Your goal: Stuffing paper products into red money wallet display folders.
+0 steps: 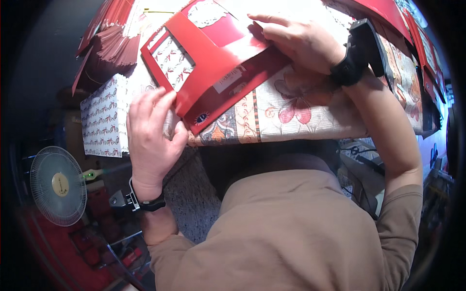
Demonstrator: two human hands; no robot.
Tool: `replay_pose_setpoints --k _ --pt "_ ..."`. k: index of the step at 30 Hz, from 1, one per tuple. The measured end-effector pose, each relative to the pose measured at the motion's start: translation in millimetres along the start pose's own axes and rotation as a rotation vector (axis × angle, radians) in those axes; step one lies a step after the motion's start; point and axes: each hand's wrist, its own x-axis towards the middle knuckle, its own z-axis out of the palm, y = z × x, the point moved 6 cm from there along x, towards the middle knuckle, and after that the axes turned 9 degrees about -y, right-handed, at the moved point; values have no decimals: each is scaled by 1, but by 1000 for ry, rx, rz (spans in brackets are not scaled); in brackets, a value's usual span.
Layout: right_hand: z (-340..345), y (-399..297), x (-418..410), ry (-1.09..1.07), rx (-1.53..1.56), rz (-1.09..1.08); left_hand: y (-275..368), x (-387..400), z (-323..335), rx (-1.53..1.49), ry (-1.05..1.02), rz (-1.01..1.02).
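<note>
A red cardboard folder-like package [204,51] with a cut-out window lies tilted on a table with a patterned cloth [305,109]. White paper with a red and green pattern [174,65] shows through the window. The package's near side stands partly open and bears printed writing and a round blue emblem. My left hand [153,120] is at its lower left corner, slightly blurred, fingers apart; whether it presses the edge is unclear. My right hand [295,40] reaches over the package's right end, its fingertips at or just above the red card; the thumb is partly hidden.
Stacked red card pieces [116,47] stand at the upper left. Below them is a stack of white patterned sheets [103,120] at the table's left edge. More red cardboard pieces [386,14] lie at the upper right. An electric fan [58,185] stands at the left.
</note>
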Motion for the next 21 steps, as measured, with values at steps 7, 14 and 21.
replay_pose_setpoints --k 7,14,21 --pt "-1 0 4 -57 -7 -39 32 41 25 -50 167 115" --pt "2 2 3 -136 -10 30 54 81 36 73 240 147" --pt "-25 7 16 -272 5 282 55 86 40 171 246 163"
